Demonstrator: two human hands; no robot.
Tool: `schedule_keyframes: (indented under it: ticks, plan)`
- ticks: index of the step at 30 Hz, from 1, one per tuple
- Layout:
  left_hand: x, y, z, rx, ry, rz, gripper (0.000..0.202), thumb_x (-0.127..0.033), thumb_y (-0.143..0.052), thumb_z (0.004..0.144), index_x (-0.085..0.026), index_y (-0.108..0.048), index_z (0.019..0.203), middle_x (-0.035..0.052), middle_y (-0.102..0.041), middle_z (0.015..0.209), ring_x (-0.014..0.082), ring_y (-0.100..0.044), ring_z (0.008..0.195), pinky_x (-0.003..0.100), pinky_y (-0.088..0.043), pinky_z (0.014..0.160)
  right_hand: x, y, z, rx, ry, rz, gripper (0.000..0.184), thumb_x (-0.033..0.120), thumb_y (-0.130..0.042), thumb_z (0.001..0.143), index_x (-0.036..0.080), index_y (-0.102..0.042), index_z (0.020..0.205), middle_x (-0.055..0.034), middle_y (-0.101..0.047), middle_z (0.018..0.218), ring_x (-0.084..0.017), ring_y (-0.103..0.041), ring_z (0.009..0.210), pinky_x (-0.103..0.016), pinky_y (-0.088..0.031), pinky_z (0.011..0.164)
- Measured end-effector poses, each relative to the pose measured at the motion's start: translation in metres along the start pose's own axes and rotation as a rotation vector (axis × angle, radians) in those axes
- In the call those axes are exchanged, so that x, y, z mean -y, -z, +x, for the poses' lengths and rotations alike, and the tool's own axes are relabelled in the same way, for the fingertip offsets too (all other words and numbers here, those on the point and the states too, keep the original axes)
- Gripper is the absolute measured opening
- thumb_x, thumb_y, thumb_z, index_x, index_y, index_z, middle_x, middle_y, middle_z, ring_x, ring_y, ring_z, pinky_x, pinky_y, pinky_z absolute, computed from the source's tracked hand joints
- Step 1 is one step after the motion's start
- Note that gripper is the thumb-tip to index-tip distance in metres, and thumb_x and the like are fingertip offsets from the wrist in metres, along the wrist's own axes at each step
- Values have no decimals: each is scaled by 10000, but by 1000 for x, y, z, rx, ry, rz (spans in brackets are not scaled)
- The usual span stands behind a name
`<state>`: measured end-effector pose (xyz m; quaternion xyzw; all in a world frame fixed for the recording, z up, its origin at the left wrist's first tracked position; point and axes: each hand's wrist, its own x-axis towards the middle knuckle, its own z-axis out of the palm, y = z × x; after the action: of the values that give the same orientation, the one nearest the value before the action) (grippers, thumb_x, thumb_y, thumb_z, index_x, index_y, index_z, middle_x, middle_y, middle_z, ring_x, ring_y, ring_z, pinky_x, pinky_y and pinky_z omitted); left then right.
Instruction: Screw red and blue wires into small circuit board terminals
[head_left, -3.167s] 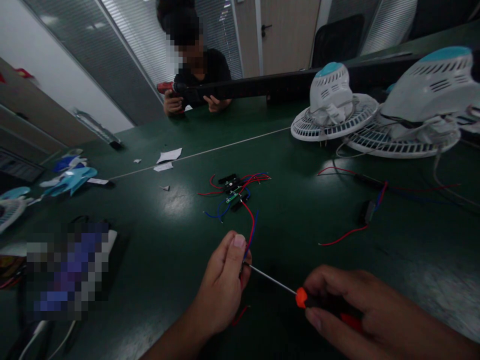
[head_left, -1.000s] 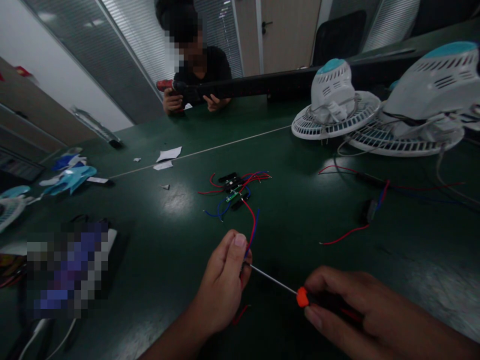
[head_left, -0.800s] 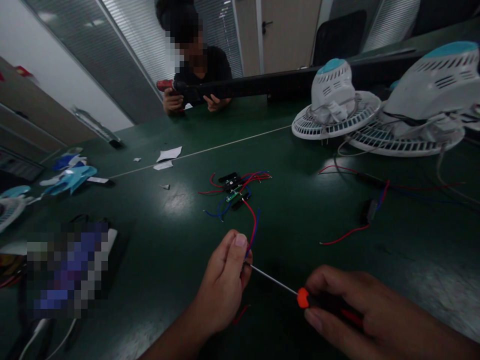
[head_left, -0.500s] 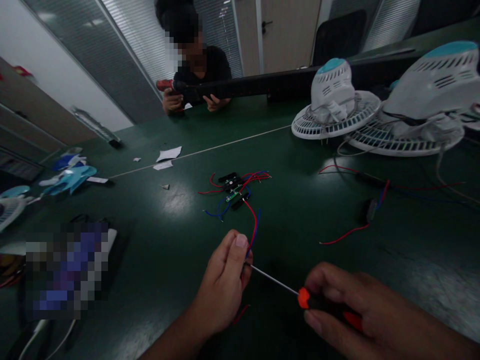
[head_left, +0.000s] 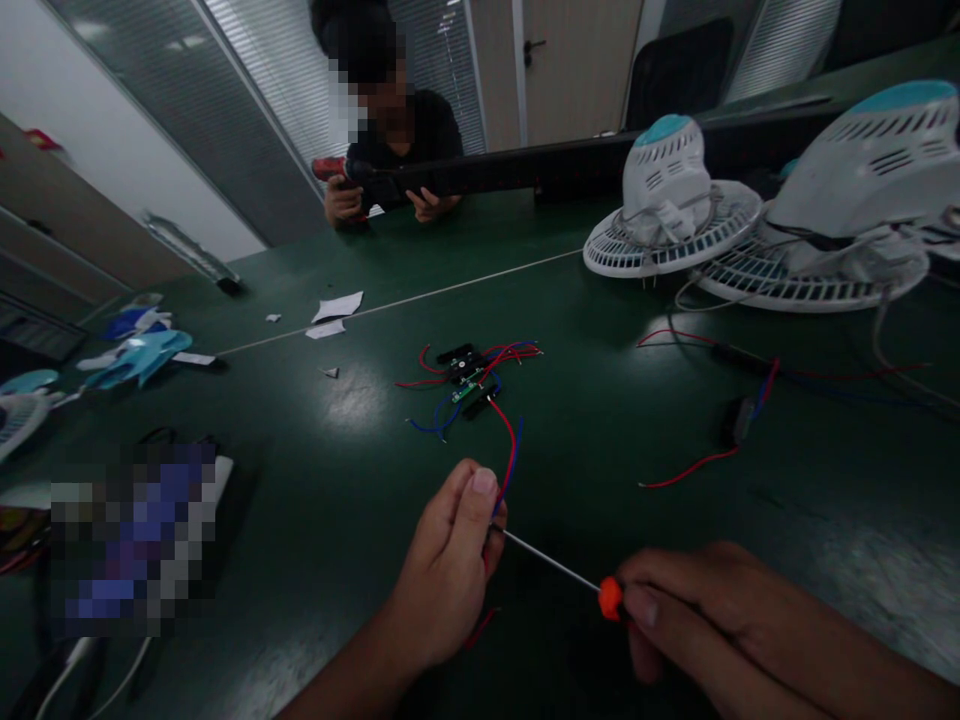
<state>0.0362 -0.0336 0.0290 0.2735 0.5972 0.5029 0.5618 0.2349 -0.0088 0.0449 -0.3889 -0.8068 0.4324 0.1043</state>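
Head view, looking down a dark green table. Near the bottom edge, left hand closed in a tight pinch, fingers clenched on red and blue wires, whose gripped ends stay hidden; the wires rise out of the grip toward the middle of the table. At the bottom right corner, right hand, fingers wrapped round a screwdriver with an orange-collared handle, its thin steel shaft pointing left, tip right at the left hand's fingers. Below the left hand, a short red wire on the table. Mid-table, a small green circuit board among black parts and a tangle of red and blue leads. Farther right, a small black connector with red and blue leads. Along the far right edge, two white fans with teal caps, lying on their guards. At the far end, a person in a dark shirt, a red cordless drill in hand. Toward the left edge, paper scraps, blue-and-white fan parts and a pixelated object.
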Motion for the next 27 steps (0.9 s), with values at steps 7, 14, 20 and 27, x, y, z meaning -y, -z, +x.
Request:
schedule_keyframes:
  ticks: [7,14,20,27]
  plan:
    - [2,2,1,-2,-17,-18,424,-575,-625,768,-189,-479,673,-67,-437,613,54,-409,514,118,-357,445,-3,1,-1,65,48,20,280,272,-391,934,262,-595,742,15,-667,601,-148,-635,516,-246,-437,470]
    - [4,4,2,7,-18,-13,421,-579,-613,776,-191,-481,680,-69,-453,614,54,-414,512,116,-362,446,-4,3,0,88,31,0,255,276,-405,923,245,-631,809,2,-688,635,-152,-650,538,-243,-458,486]
    - [5,5,1,4,-18,-36,414,-567,-622,777,-187,-487,687,-68,-462,620,49,-426,521,114,-375,457,-2,3,2,108,-5,-14,256,293,-399,908,248,-628,802,2,-689,645,-163,-657,543,-261,-476,491]
    - [5,3,2,29,-28,-65,398,-546,-622,791,-189,-488,678,-70,-452,603,46,-410,509,114,-355,444,-2,3,4,101,0,-12,237,295,-408,904,245,-626,829,-5,-705,675,-168,-667,561,-277,-496,500]
